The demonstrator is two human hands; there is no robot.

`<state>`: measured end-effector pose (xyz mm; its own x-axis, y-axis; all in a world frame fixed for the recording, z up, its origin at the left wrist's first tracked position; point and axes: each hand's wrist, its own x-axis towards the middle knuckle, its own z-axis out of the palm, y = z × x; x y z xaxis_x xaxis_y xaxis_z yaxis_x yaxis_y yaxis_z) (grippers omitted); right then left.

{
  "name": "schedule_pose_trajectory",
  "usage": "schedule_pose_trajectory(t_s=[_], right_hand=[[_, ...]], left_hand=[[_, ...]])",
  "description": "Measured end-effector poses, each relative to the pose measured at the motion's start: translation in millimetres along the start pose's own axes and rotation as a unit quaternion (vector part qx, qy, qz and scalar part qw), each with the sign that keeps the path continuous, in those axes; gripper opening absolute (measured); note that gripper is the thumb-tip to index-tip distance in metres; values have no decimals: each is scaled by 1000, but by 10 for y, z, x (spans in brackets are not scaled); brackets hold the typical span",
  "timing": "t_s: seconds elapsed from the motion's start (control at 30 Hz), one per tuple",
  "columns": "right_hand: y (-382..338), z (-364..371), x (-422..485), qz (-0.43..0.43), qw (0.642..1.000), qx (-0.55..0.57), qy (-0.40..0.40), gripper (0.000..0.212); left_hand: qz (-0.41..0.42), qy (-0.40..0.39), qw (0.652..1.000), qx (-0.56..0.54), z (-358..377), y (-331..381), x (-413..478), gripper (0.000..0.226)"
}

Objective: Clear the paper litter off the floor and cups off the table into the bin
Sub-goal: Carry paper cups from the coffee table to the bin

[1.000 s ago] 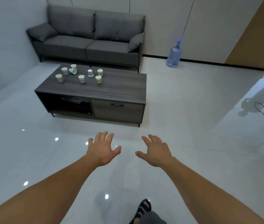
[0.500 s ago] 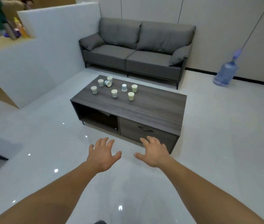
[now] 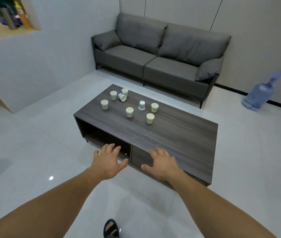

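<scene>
Left hand (image 3: 108, 162) and right hand (image 3: 162, 164) are both out front, low in the centre of the frame. Palms face down, fingers are spread and loose, and there's nothing in either one. They sit side by side with a clear gap between them, right at the near edge of the table (image 3: 179, 138). The left is in front of the open shelf (image 3: 102, 136) underneath, the right in front of the drawer (image 3: 139, 158). Whether the right one touches the wood, I cannot tell.

Up on the tabletop, just above centre frame, are the cups (image 3: 129, 112): eight of them, clustered toward the far left end and well apart from both hands. Six stand upright. One tipped cup (image 3: 122, 97) lies on its side at the back of the group, tucked against two upright ones. One pale blue cup (image 3: 141, 105) stands upside down, just beside an upright one to its right.

Behind the table, a grey sofa (image 3: 153, 66) fills the upper middle. At the right edge a big water bottle (image 3: 258, 96) stands on the shiny floor (image 3: 33, 152). At bottom centre, a sandalled foot (image 3: 111, 229).
</scene>
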<state>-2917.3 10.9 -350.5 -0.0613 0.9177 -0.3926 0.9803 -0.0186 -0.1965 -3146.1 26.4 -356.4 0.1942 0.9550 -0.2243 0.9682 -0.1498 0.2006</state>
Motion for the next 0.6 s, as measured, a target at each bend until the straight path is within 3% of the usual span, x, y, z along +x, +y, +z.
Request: schedule_pose_trajectory(t_s=[0.13, 0.6], right_hand=[[-105, -245, 667, 22, 1000, 19, 3, 87], [254, -783, 3098, 53, 996, 35, -64, 84]], left_hand=[[19, 20, 1000, 12, -286, -295, 719, 78], [29, -67, 997, 21, -444, -422, 3138, 83]])
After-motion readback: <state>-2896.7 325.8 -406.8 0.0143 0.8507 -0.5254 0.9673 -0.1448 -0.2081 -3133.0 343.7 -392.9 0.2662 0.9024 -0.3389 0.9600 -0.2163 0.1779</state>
